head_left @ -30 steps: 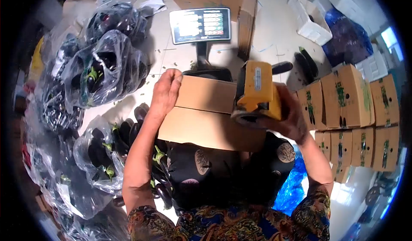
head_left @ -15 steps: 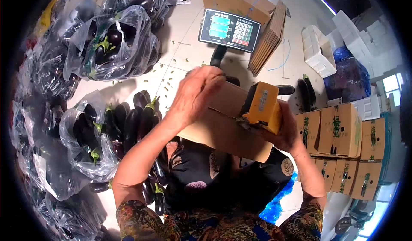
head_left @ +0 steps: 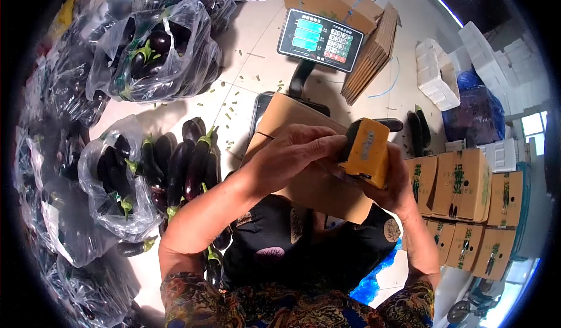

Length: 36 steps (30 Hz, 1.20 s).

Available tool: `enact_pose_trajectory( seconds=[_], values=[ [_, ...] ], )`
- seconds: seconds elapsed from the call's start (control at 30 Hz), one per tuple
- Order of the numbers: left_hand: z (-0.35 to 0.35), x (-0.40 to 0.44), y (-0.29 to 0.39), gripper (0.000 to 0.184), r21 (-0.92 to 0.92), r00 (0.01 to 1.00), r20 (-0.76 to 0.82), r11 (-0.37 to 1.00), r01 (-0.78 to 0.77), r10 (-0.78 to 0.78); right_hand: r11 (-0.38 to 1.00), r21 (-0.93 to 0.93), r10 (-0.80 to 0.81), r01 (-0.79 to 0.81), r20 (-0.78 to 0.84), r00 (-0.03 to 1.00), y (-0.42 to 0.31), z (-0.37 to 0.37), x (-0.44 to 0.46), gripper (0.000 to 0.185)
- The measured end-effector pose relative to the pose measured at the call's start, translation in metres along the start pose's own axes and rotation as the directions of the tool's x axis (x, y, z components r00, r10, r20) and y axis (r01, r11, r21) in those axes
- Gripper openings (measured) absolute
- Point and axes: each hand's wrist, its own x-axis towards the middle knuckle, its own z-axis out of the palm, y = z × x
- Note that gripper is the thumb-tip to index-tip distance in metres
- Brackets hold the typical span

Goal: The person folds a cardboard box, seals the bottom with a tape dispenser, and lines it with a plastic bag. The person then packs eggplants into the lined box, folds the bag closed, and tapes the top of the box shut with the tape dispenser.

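My right hand (head_left: 394,182) is wrapped round a yellow tape dispenser (head_left: 367,153) with a dark edge, held over the cardboard box. The fingers of my left hand (head_left: 307,150) are pressed together at the dispenser's dark left side; anything pinched there is too small to make out. Under both hands a brown cardboard box (head_left: 327,196) rests tilted across my lap, its upper end near the scale's platform. My left wrist partly covers the box.
A scale display (head_left: 320,39) stands ahead, with flattened cardboard (head_left: 371,56) beside it. Eggplants (head_left: 184,164) and plastic bags of eggplants (head_left: 155,53) lie at left. Stacked cartons (head_left: 461,182) and a white foam box (head_left: 435,74) are at right. Green bits dot the floor.
My left hand has come down and right from the box's far end to the dispenser. The dispenser has turned slightly and shifted right. More of the box's upper end shows.
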Motion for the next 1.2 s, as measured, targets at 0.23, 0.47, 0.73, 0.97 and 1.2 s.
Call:
enact_pose_trajectory(
  seconds=[0.23, 0.47, 0.73, 0.97, 1.2],
  values=[
    [0.001, 0.011, -0.02, 0.028, -0.141, 1.0, -0.027, 0.99, -0.005, 0.002, 0.993, 0.074, 0.096, -0.096, 0.002, 0.995, 0.005, -0.003, 0.0, 0.075],
    [-0.007, 0.013, -0.026, 0.024, -0.476, 0.999, 0.046, 0.879, 0.006, 0.018, 0.989, 0.086, 0.124, -0.123, -0.013, 0.992, 0.009, 0.0, -0.002, 0.076],
    [-0.021, 0.016, -0.026, 0.023, 0.013, 1.0, 0.001, 1.0, 0.024, -0.024, 0.989, 0.058, 0.134, -0.134, -0.004, 0.991, 0.005, 0.001, 0.002, 0.073],
    [-0.019, 0.018, -0.033, 0.02, 0.042, 0.998, -0.044, 0.998, 0.049, -0.047, 0.985, 0.09, 0.152, -0.148, -0.03, 0.988, 0.009, 0.002, -0.003, 0.075],
    [-0.017, 0.022, -0.04, 0.018, 0.19, 0.988, -0.124, 0.979, -0.071, 0.095, 0.998, 0.022, 0.065, -0.064, -0.006, 0.998, 0.004, 0.001, 0.003, 0.078]
  ],
)
